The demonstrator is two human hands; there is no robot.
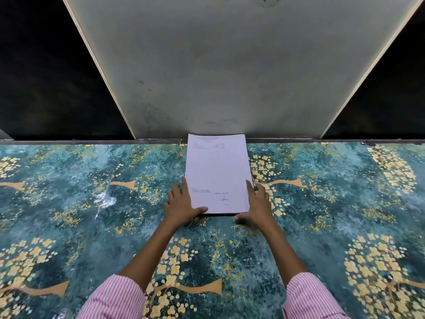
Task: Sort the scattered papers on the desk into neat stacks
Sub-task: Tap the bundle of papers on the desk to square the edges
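One squared stack of white printed papers point(217, 171) lies on the desk point(92, 203), its far edge touching the back wall. My left hand point(181, 203) lies flat with straight fingers against the stack's left edge, its thumb resting on the near left corner. My right hand point(257, 206) lies flat along the stack's right edge, fingers straight, thumb pointing left below the near edge. Neither hand grips the papers.
The desk is covered with a glossy teal cloth printed with yellow flowers. A grey panel point(230, 77) rises behind the desk, with dark openings on both sides. No other loose sheets show on the desk.
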